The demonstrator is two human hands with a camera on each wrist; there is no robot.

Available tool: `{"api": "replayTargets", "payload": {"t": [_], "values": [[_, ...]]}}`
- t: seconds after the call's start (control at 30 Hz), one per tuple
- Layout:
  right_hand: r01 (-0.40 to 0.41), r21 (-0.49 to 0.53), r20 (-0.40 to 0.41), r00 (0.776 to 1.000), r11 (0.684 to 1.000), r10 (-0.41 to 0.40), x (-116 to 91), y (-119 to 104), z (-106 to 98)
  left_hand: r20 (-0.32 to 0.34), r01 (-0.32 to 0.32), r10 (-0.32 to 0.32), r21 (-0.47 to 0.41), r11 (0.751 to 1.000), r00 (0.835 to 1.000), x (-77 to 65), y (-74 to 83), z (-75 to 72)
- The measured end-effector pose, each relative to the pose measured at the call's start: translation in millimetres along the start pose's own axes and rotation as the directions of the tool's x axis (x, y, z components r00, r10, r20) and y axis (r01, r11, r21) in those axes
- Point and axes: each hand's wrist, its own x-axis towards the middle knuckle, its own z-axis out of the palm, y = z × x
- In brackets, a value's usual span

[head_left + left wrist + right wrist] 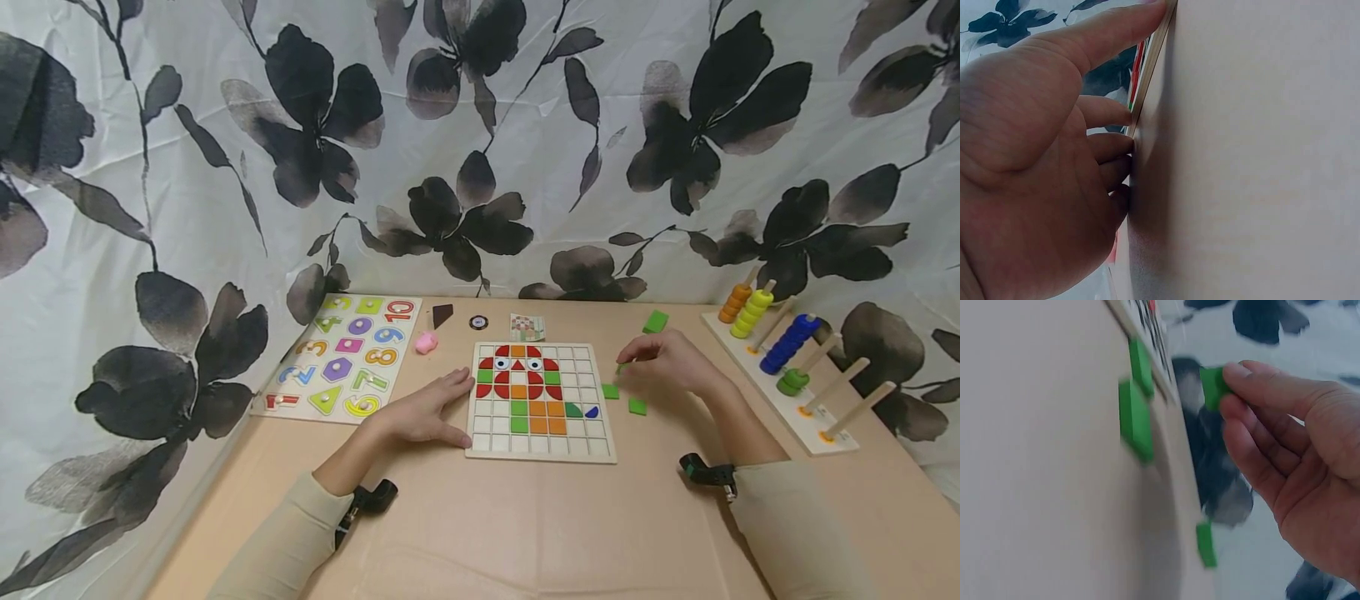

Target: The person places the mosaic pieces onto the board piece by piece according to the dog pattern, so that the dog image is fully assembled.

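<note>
A white grid board (498,447) with a wooden rim lies mid-table, its tiles forming an owl-like figure in red, orange, green and white. My left hand (423,410) rests at the board's left edge, thumb and fingers spread along the rim. In the left wrist view, the fingertips (1124,117) touch the wooden edge. To the right of the board, my right hand (671,360) pinches a small green tile (1211,389) between thumb and fingers, held above the table. Loose green tiles lie below it, one (611,391) right at the board's edge, another (637,407) nearby, and one (656,322) farther back.
A number and shape puzzle board (352,343) lies at the left. Behind the grid board are a pink object (426,342), a dark piece (442,315), a round disc (478,322) and a picture card (527,327). A peg stand (832,442) with coloured rings stands at right.
</note>
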Motion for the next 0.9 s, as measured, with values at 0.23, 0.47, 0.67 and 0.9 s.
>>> {"api": "replayTargets", "payload": {"t": [0.23, 0.47, 0.67, 0.9], "values": [[0.067, 0.036, 0.139, 0.988, 0.997, -0.071, 8, -36, 26, 0.001, -0.006, 0.006, -0.007, 1.000, 1.000, -1.0, 0.2, -0.9], [0.122, 0.021, 0.305, 0.944, 0.992, -0.122, 10, -54, 46, 0.001, -0.008, 0.008, -0.002, 1.000, 1.000, -0.4, 0.9, -1.4], [0.138, -0.011, 0.367, 0.922, 0.990, -0.124, 9, -60, 59, 0.001, -0.003, 0.003, -0.014, 1.000, 1.000, -0.6, 2.3, -2.0], [0.110, -0.061, 0.405, 0.911, 0.992, -0.076, 6, -67, 65, -0.001, -0.005, 0.005, -0.020, 1.000, 1.000, -0.7, 2.5, -1.2]]}}
